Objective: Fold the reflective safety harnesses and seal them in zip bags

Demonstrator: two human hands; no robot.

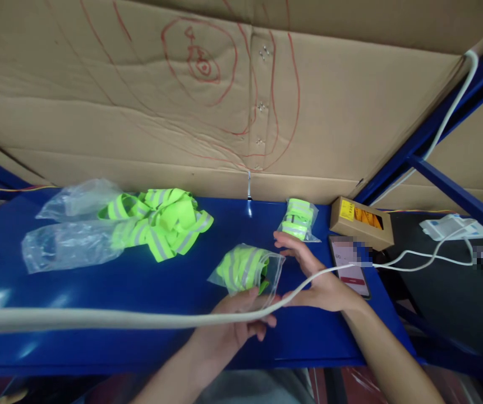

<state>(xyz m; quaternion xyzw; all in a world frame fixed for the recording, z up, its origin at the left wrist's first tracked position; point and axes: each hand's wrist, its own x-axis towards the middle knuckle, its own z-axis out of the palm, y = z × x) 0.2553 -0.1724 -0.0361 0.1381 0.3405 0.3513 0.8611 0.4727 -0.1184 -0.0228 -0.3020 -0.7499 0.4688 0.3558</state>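
A clear plastic bag (272, 280) holds a rolled neon-yellow reflective strap (241, 268) with grey stripes. My left hand (235, 320) grips the lower edge of this bag, its thumb on top and its fingers curled below. To the right of the bag, my right hand (319, 280) has its thumb and fingers spread apart, with nothing between them. Just beyond its fingertips lies a second bagged reflective strap (299, 219). A loose heap of the same neon strap (168, 216) rests at the left, partly over a crumpled clear bag (70, 244).
A white cable (140, 321) crosses in front of both hands. On the right are a phone (350, 269), a cardboard box (363, 221) with orange contents, and a blue frame bar (460, 196). A cardboard wall (342, 112) stands behind the blue table (161, 286).
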